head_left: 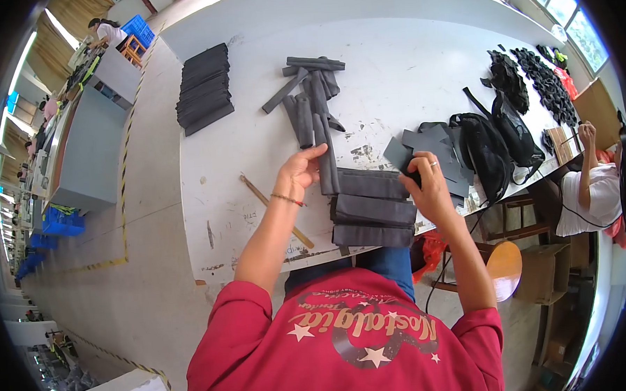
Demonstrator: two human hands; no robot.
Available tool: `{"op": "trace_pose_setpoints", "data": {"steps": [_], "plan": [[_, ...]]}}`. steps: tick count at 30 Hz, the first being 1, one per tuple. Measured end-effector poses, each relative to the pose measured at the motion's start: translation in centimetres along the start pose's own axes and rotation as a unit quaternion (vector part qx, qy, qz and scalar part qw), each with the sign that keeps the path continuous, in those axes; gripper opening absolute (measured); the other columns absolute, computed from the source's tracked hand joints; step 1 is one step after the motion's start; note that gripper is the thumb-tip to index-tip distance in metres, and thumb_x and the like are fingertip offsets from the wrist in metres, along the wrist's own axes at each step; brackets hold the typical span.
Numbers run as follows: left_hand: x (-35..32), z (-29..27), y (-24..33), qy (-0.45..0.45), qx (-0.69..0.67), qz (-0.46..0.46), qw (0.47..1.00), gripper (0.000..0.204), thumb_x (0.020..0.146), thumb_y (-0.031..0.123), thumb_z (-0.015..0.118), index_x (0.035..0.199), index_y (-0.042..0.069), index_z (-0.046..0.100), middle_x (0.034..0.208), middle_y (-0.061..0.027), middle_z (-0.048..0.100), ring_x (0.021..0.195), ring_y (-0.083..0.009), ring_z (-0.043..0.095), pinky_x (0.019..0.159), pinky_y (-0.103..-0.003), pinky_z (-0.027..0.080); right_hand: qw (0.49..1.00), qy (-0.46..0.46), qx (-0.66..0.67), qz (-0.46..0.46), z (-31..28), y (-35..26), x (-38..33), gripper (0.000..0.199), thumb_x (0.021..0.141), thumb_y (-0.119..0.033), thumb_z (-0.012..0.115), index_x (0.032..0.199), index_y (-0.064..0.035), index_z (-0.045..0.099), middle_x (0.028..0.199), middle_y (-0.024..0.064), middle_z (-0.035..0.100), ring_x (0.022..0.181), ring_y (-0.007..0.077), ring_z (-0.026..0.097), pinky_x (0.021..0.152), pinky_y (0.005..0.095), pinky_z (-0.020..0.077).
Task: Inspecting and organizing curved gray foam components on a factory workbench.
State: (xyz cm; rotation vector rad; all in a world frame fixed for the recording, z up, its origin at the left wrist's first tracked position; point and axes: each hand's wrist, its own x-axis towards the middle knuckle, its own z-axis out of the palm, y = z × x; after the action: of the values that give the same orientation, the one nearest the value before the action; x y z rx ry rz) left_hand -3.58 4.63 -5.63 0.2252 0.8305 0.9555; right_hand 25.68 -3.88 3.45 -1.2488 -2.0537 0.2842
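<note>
Two bare hands worked over a white table (255,145), each at a different dark thing. The left hand (303,169) met a long charcoal strip (327,163), fingertips touching its side; whether they pinched it could not be told, as the strip hid part of them. The strip's near end lay beside three folded black bundles (371,208), its far end at a loose heap of similar strips (315,90). The right hand (427,180) was curled, thumb and fingers close together at the edge of some flat grey pieces (453,170); whether one sat between them was unclear.

Good handling probably called for a light left touch, with the strip straight and uncreased, and for the right fingers to take an edge without dragging neighbouring pieces or knocking the bundles askew.

As for writing, the red shirt (253,355) bore large gold script (364,322) among pale stars (374,357). Faint lettering-like marks (250,216) showed on the tabletop near a wooden stick (275,210). No label could be made out on the strip or bundles.
</note>
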Motion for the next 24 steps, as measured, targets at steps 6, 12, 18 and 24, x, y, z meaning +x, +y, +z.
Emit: {"op": "trace_pose_setpoints", "data": {"steps": [6, 12, 18, 24], "plan": [[-2.2, 2.3, -0.4, -0.100, -0.032, 0.018, 0.994, 0.019, 0.085, 0.015, 0.073, 0.098, 0.006, 0.063, 0.100, -0.0124, 0.067, 0.091, -0.0260, 0.068, 0.080, -0.043, 0.058, 0.997, 0.019, 0.065, 0.035, -1.3, -4.4, -1.4, 0.043, 0.077, -0.003, 0.071, 0.116, 0.0003, 0.054, 0.110, 0.0179, 0.055, 0.099, 0.0351, 0.056, 0.087, 0.0361, 0.0455], [-4.5, 6.4, -0.8, -0.063, 0.000, 0.078, 0.995, 0.031, 0.094, 0.021, 0.062, 0.119, 0.014, 0.045, 0.119, -0.0213, 0.060, 0.101, -0.0479, 0.062, 0.082, -0.060, 0.055, 0.986, 0.004, 0.114, 0.119, -0.5, -5.2, -3.0, 0.048, 0.078, -0.007, 0.073, 0.121, -0.0005, 0.053, 0.110, 0.0156, 0.055, 0.099, 0.0326, 0.057, 0.088, 0.0343, 0.0456], [-4.9, 6.0, -2.4, -0.113, 0.017, 0.068, 0.991, 0.045, 0.094, 0.005, 0.055, 0.132, 0.014, 0.033, 0.122, -0.0210, 0.055, 0.112, -0.0467, 0.057, 0.085, -0.065, 0.051, 0.977, 0.002, 0.105, 0.187, 0.7, -4.7, -3.7, 0.050, 0.076, -0.017, 0.078, 0.117, -0.0007, 0.054, 0.109, 0.0142, 0.054, 0.097, 0.0325, 0.058, 0.084, 0.0361, 0.0467], [-4.7, 5.6, -2.9, -0.120, 0.007, 0.111, 0.986, 0.051, 0.088, -0.008, 0.054, 0.132, 0.008, 0.034, 0.117, -0.0196, 0.057, 0.113, -0.0435, 0.057, 0.093, -0.058, 0.052, 0.982, 0.050, 0.118, 0.139, 0.9, -4.2, -4.0, 0.049, 0.074, -0.016, 0.079, 0.116, -0.0017, 0.057, 0.112, 0.0133, 0.056, 0.097, 0.0312, 0.058, 0.085, 0.0354, 0.0469]]}}
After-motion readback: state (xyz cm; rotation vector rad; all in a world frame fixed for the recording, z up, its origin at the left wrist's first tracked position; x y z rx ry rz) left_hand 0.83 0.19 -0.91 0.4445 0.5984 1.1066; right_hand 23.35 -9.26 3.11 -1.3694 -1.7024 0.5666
